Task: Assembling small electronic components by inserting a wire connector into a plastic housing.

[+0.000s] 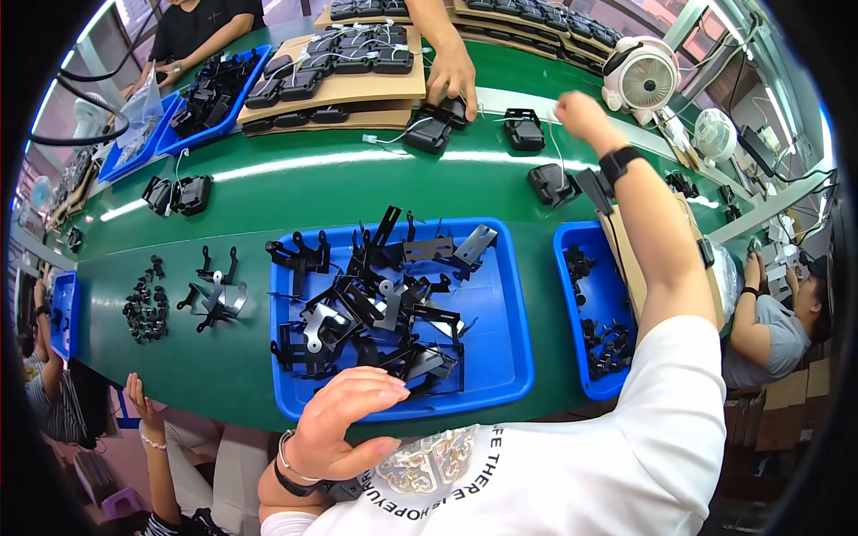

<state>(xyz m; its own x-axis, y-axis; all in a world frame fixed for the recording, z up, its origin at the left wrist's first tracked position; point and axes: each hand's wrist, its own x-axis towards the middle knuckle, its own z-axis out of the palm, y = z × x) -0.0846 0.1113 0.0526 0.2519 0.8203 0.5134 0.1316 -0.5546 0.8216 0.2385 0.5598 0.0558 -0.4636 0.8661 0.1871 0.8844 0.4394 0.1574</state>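
My left hand (347, 422) hovers at the near edge of a blue tray (496, 362), thumb apart from the fingers, nothing visible in it. Black and silver metal brackets (389, 299) lie heaped in that tray. Reaching across the green table, my right hand (583, 118) is closed on a white cable (556, 143) near its end. The cable runs down to a black boxy unit (552, 184) below the hand. A similar black unit (524, 130) sits left of this hand. Across the table, another person's hand (452, 79) grips black units (429, 134).
A smaller blue tray (572, 304) with black parts stands right, with cardboard (626, 255) beside it. Loose brackets (214, 299) and small black pieces (147, 304) lie left. Stacked cardboard (375, 87) carries more units. A fan (645, 82) stands far right. Other people sit close by.
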